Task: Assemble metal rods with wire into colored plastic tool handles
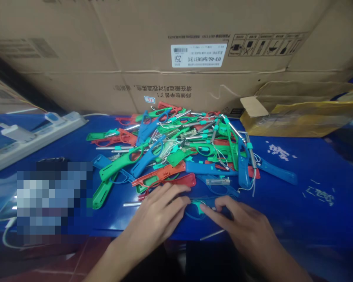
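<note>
Near the table's front edge lies a blue lighter casing (pixel 209 202), one half of a long-nosed lighter with a finger loop. A teal trigger (pixel 199 207) sits in it, with a thin white wire beside it. My left hand (pixel 164 207) has its fingers curled over the casing's left part, hiding much of it. From the right, my right hand (pixel 241 219) grips the casing's other end, its index fingertip touching the trigger. A metal tube (pixel 131 204) sticks out left of my left hand. A thin metal rod (pixel 212 235) lies below my right hand.
Behind my hands is a pile of green, red and blue lighter casings (pixel 122 160) with metal tubes and wires. A large cardboard box (pixel 153 51) stands at the back. To the right are an open carton (pixel 300 119) and small white pieces (pixel 279 152); left, a power strip (pixel 38 141).
</note>
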The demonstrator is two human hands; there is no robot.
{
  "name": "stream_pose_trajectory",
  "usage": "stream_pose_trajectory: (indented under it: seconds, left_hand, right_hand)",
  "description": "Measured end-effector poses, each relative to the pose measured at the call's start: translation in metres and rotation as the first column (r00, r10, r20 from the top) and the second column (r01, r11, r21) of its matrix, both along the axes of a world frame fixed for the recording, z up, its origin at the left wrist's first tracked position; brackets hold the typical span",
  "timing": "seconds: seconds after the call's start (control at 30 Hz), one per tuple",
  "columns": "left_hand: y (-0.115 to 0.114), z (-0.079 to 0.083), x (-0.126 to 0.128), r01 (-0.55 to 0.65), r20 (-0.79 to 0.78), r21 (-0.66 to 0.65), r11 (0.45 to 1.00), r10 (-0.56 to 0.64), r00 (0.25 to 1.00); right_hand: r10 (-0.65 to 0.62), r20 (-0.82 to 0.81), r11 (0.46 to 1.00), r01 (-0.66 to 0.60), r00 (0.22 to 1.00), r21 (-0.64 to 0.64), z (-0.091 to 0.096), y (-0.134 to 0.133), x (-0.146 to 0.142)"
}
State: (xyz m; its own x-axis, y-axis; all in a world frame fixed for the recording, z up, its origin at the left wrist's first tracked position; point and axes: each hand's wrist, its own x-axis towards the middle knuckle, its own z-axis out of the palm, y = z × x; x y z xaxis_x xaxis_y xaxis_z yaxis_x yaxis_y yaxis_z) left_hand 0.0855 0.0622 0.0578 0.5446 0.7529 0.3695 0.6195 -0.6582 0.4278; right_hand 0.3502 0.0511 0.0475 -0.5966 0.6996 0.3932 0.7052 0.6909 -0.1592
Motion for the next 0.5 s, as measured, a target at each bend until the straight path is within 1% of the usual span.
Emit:
stream_pose_trajectory:
  seconds: [0.2,0.3,0.5]
  left_hand:
    - [0.0026,0.0027,0.0003,-0.005,-0.004,0.026,1.0,0.005,1.0]
    - [0.0039,0.004,0.0016,0.009,0.01,0.045,0.999,-0.009,1.0]
    - [0.0032,0.0057,0.0047,0.031,-0.005,0.159,0.987,-0.031,1.0]
  right_hand:
    - [0.005,-0.021,1.0,-0.005,1.0,0.024,-0.001,0.0005,-0.0008]
    - [-0.002,-0.001,1.0,0.002,1.0,0.002,-0.0017,-0.0003,-0.0001]
    - [-0.014,0.023,1.0,0.014,1.0,0.011,-0.0039,-0.0014,0.0006]
